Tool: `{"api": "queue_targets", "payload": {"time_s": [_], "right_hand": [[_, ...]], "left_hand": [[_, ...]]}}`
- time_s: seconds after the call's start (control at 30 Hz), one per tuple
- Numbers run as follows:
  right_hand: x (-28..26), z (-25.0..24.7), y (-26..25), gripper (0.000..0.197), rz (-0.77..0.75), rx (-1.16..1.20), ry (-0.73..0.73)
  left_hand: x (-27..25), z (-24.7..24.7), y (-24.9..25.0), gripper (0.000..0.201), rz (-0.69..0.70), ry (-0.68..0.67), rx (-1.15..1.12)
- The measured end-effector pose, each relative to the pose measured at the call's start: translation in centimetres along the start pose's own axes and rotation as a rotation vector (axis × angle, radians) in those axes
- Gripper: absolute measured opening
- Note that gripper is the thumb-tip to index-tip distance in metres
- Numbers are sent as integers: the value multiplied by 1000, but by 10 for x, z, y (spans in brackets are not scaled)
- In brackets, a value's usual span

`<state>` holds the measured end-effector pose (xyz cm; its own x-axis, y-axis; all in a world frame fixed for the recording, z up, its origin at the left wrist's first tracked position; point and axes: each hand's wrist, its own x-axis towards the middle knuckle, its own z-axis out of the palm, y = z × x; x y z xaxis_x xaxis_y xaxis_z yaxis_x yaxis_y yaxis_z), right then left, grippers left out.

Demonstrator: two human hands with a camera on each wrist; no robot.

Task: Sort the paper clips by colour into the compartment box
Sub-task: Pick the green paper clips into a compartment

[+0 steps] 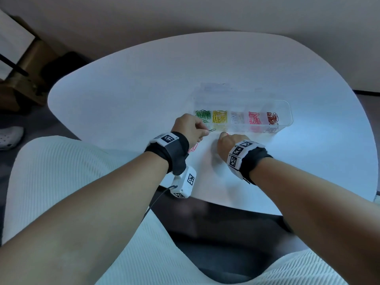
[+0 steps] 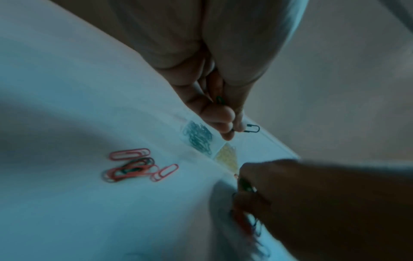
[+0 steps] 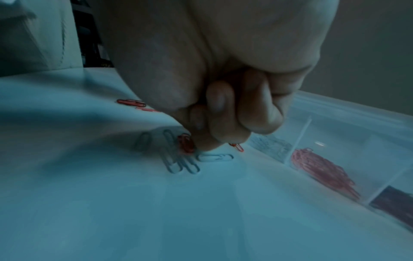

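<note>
The clear compartment box [image 1: 286, 112] holds green [image 1: 203, 115], yellow [image 1: 219, 119], white [image 1: 237, 117], pink [image 1: 255, 120] and red clips [image 1: 272, 118] in separate cells. My left hand [image 1: 205, 132] hovers just in front of the green cell and pinches a green paper clip [image 2: 253, 128]; a second green clip [image 2: 220, 100] sits deeper in its curled fingers. To its right, my right hand [image 1: 223, 136] is curled low over the table, pinching a red clip [image 3: 237, 147]. Another red clip [image 3: 186, 144] lies at its thumb.
A small heap of red and pink clips with one dark green clip [image 2: 134, 166] lies on the white table [image 1: 123, 112] under my left wrist. Several white clips [image 3: 178, 159] lie beside my right hand. The table's near edge is close behind both wrists.
</note>
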<state>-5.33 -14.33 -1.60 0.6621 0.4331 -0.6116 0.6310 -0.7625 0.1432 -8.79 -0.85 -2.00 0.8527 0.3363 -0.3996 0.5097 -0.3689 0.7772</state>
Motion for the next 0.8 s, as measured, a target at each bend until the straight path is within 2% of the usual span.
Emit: {"api": "queue_targets", "payload": {"time_s": [0.07,0.13,0.2,0.27,0.3,0.37,0.4,0.43,0.5,0.67,0.8], "right_hand": [[-2,2,-2,30,-43,-54,8],[-2,5,-2,25,-71,-70,34],[2,8,4,21,-23,80,83],[6,8,12,17,11,351,102],[6,8,16,19,25,598,85],[1,9,20,28,17,1372,16],[-3,11,22,24,-5,1763,-31],[-7,13,24,20,-37,2055,-110],[-14,14,25,18,-150,2352,-224],[-14,-3,21,16,-438,2609,-282],[-13,-32,16,17,-498,2612,-291]], "left_hand": [[0,-4,3,5,17,-27,-132],[1,-7,5,16,38,-68,-253],[2,-10,10,25,43,-77,-373],[1,-14,19,27,34,-74,-551],[2,-18,23,25,20,-77,-666],[5,-27,32,20,-9,-89,-886],[6,-31,36,20,-31,-97,-975],[7,-34,41,20,-59,-109,-1049],[6,-35,49,20,-119,-150,-1160],[-2,-31,52,28,-212,-192,-1296],[0,-35,48,24,-241,-176,-1321]]}}
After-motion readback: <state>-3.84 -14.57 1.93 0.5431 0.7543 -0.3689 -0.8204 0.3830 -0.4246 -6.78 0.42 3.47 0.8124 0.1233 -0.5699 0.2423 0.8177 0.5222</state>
